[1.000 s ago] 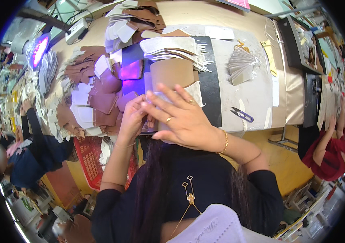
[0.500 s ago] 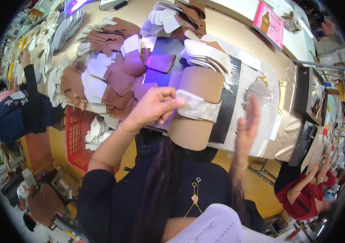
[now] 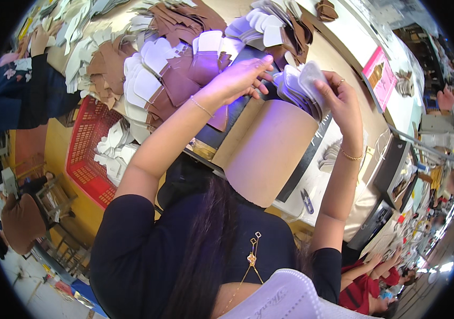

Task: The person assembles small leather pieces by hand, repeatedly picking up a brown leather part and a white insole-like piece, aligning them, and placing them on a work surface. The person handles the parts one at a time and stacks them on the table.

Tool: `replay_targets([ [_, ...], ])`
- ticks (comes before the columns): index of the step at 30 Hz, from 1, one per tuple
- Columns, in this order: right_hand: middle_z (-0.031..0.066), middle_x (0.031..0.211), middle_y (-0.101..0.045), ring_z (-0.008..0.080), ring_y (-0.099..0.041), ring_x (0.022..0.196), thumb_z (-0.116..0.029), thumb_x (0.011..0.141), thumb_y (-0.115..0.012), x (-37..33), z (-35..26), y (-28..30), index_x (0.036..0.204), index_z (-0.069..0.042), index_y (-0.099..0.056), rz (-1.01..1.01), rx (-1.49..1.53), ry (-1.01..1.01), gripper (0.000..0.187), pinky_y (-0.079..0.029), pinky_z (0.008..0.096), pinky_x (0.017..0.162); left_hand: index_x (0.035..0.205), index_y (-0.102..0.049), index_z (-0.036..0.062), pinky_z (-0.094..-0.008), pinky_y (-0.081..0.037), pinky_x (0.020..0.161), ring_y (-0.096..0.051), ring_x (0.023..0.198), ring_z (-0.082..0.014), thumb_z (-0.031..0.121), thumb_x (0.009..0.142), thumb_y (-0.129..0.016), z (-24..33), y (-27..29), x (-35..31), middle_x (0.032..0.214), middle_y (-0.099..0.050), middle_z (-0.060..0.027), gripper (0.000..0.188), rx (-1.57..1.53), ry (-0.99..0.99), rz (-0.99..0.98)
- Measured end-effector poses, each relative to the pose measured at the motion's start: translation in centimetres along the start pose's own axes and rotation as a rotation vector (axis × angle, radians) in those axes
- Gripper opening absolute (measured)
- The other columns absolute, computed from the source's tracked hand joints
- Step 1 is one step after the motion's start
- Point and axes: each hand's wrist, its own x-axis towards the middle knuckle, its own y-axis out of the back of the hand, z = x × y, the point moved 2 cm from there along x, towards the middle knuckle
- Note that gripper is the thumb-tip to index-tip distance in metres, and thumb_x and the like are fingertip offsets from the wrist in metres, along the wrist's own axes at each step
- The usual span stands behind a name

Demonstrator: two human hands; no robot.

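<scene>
Pale rounded piece (image 3: 312, 78), pinched in the right grip (image 3: 344, 106) at a stack of similar pieces (image 3: 289, 85). Left grip (image 3: 240, 80), loosely spread and empty, hangs near brown pieces (image 3: 180, 80) on the tabletop (image 3: 329, 53). Below both grips, a tan curved form (image 3: 276, 151); farther left, a red basket (image 3: 80, 143) on yellow floor (image 3: 56, 146).

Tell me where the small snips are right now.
In the head view, the small snips lie right of centre on the pale mat, with the black board between them and the curved tan sheet.
</scene>
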Motion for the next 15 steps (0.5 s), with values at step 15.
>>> replay_targets([
  [15,0.0044,0.104,-0.055,0.0117,-0.050,0.093,-0.038,0.088,-0.066,2.1,2.4,0.8,0.121,0.001,-0.058,-0.345,-0.192,-0.066,0.052,-0.042,0.0252,0.085,0.126,-0.045,0.0044,-0.0273,-0.045,0.074,-0.057,0.088,-0.0171,0.061,0.090,-0.049,0.6,-2.4,1.1,0.102,-0.057,-0.0110,0.067,0.146,-0.032,0.015],
])
